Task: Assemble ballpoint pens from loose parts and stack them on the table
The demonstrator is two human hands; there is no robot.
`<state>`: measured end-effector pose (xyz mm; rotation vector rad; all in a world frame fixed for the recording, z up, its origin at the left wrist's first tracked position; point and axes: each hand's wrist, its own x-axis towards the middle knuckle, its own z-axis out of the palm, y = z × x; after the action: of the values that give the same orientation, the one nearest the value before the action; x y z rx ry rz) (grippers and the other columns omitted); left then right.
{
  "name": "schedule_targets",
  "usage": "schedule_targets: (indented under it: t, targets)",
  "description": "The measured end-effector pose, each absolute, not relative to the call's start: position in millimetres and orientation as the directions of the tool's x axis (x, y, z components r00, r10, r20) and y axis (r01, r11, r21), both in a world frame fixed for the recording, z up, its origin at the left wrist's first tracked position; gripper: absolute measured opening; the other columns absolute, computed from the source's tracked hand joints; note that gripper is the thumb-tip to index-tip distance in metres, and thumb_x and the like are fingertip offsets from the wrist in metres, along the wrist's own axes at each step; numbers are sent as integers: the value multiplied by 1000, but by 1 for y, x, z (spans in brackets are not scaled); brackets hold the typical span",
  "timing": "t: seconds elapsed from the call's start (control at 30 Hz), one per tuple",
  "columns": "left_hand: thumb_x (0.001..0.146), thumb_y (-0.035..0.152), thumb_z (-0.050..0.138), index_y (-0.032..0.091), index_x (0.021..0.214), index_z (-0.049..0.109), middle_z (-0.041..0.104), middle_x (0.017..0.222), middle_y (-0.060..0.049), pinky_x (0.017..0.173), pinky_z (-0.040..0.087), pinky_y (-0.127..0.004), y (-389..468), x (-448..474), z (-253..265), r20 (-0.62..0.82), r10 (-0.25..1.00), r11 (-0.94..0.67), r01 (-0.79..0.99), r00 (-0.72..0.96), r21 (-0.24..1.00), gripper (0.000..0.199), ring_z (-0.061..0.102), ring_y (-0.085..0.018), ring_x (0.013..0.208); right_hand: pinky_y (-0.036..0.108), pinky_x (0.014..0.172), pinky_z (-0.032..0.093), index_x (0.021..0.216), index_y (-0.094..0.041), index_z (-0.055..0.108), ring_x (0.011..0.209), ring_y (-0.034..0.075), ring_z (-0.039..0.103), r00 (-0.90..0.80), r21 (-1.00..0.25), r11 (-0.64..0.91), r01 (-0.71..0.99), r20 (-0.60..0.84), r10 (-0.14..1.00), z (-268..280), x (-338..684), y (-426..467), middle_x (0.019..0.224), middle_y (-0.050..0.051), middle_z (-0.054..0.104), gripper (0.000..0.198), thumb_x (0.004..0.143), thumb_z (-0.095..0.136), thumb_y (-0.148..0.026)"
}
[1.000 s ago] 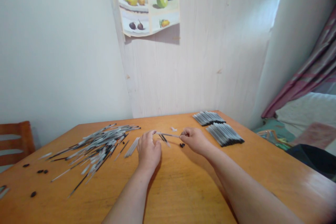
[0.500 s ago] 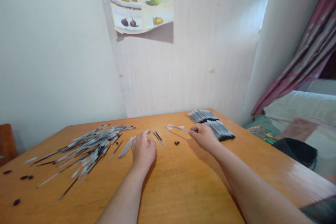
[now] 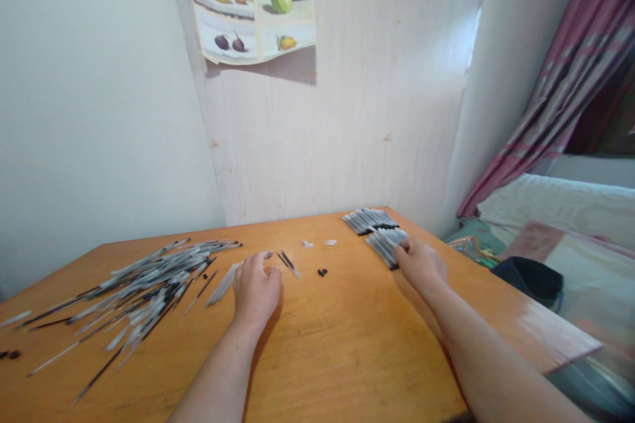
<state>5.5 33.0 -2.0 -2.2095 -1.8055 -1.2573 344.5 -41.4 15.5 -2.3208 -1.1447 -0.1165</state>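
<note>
My right hand (image 3: 421, 266) is closed in a pinch at the right side of a neat row of pens (image 3: 381, 246), clear-barrelled with black ends. A pale tip sticks out at the row's far edge, and my fingers hide most of the pen they grip. My left hand (image 3: 256, 284) rests on the table with fingers apart, beside several translucent pen barrels (image 3: 222, 285). Just right of it lie two thin dark refills (image 3: 286, 259) with a clear tip piece. Small black caps (image 3: 322, 272) and little clear pieces (image 3: 330, 242) lie between my hands.
A loose heap of refills and clear parts (image 3: 153, 281) spreads over the left of the wooden table (image 3: 317, 357). Behind the near row lies a second row of pens (image 3: 367, 219). Beyond the table's right edge stands a dark bin (image 3: 528, 281).
My right hand has carried the pen rightward from mid-table to the near row of pens. My left hand stays beside the barrels. The view has turned slightly right.
</note>
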Motion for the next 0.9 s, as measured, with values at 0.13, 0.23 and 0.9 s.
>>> schedule_targets:
  t: [0.13,0.23,0.9]
  targets:
    - [81,26,48,18,109,61,66,114,-9,103,39,-42,34,5,-2,590,807,-331,832,4,446,32,55,-27,112,29,62,40,91,-21,69,84,26,64,649,-417,-523,743,261,714,13,344,-41,89,11,70,32,87,45,-41]
    - [81,26,48,19,108,62,66,114,-9,103,38,-41,34,5,-3,589,808,-333,834,11,441,31,56,-27,112,32,66,43,91,-21,69,85,27,64,650,-417,-528,740,245,719,12,344,-42,90,12,68,31,88,44,-39]
    - [80,26,48,21,99,65,67,107,-8,100,40,-41,34,5,-2,577,816,-325,841,19,432,25,57,-27,108,33,65,44,87,-19,68,82,25,65,657,-367,-566,739,205,725,1,348,-40,88,15,68,25,84,51,-38]
